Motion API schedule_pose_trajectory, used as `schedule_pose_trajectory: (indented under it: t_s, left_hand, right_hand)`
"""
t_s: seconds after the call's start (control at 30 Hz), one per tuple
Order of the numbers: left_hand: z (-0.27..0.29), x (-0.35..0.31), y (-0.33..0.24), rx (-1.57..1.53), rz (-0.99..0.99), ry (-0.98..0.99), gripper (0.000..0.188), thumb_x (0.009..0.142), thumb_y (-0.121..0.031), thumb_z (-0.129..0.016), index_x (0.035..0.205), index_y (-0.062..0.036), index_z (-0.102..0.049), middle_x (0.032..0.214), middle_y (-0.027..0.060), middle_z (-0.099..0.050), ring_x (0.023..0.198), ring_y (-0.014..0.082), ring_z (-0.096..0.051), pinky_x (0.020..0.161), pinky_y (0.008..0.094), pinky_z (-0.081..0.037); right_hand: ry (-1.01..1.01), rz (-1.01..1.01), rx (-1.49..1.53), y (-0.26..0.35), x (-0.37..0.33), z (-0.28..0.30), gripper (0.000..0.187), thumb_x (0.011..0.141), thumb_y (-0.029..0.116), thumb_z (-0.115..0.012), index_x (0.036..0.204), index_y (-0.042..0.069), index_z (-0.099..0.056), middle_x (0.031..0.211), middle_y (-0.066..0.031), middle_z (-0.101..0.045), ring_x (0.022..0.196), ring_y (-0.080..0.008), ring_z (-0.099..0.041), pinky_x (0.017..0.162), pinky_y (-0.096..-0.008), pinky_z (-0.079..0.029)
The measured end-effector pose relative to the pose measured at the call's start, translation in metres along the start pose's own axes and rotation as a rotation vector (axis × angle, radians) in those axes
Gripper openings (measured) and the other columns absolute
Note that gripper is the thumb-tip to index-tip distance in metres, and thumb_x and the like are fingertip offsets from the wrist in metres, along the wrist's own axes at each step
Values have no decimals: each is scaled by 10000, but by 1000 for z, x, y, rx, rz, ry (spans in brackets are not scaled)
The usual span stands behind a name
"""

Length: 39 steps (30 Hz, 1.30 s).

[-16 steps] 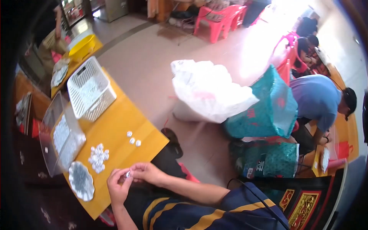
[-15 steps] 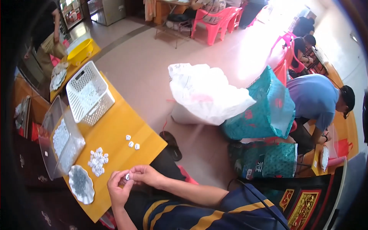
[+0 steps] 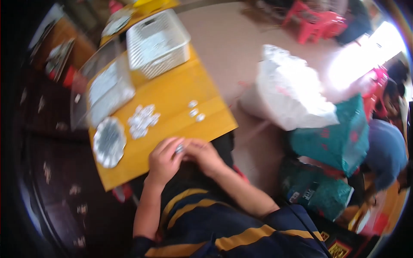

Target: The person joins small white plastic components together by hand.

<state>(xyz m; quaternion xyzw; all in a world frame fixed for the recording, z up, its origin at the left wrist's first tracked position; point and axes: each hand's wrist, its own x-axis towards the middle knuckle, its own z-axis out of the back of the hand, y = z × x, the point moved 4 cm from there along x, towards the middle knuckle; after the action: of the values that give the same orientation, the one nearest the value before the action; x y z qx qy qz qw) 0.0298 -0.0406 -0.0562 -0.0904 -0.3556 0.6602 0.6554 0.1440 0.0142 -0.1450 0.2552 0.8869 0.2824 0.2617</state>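
My left hand [image 3: 163, 160] and my right hand [image 3: 204, 155] meet over the near edge of a yellow wooden table [image 3: 172, 103]. Pinched between their fingertips is a small white plastic piece [image 3: 179, 148] with a darker spot; blur hides its detail. Beyond my hands lies a loose pile of similar white pieces [image 3: 142, 122]. Three more loose pieces [image 3: 193, 112] sit apart from it to the right. A white scalloped dish [image 3: 110, 164] holding tiny grey parts stands left of my left hand.
Behind the pile are a clear plastic bin [image 3: 79, 112] with white parts and a white slatted basket [image 3: 161, 64]. Right of the table stand a big white sack [image 3: 288, 94] and teal bags [image 3: 331, 137]. A person in blue [image 3: 387, 150] bends at the far right.
The view has swung, so table and sacks appear farther right and the picture is more blurred. Both hands stay together at the white piece. The pile and the three loose pieces look unchanged.
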Motion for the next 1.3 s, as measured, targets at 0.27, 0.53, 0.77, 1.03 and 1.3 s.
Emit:
schedule_pose_trajectory:
  t_s: [0.27,0.53,0.77,1.03,1.3]
  left_hand:
    - [10,-9,3,-55,33,-21,319,786,22,-759,1095,-2,-687,1054,159,-718,954,337,-698,823,381,-566]
    - [9,-7,5,-86,32,1,321,777,48,-745,1088,-4,-687,1029,164,-720,931,338,-701,805,372,-568]
    - [5,-7,9,-100,19,0,319,787,46,-737,1095,-15,-682,982,161,-722,879,335,-705,760,370,-566]
    - [2,-8,9,-72,-6,-7,252,832,-37,-716,1078,-40,-659,910,136,-718,811,326,-700,701,395,-563]
    - [3,-8,7,-55,-58,-27,299,819,20,-724,1103,-43,-656,881,139,-714,774,315,-705,678,369,-561]
  right_hand:
    - [25,-106,20,2,-4,-6,195,1020,211,-601,1102,56,-688,993,-25,-709,902,-108,-671,848,-274,-538]
    - [25,-67,31,-2,-3,-2,174,1011,196,-624,1050,48,-706,965,-38,-714,891,-121,-672,854,-286,-540]
    - [1,-68,72,-3,-5,-4,162,999,192,-641,1040,52,-711,954,-32,-716,877,-119,-669,846,-282,-537]
    - [-33,-44,97,-5,-7,-3,148,984,181,-658,1033,54,-716,940,-24,-713,857,-117,-662,836,-284,-532]
    - [-35,-11,113,-1,-9,-9,157,981,191,-663,1021,51,-721,924,-26,-712,854,-117,-656,827,-282,-528]
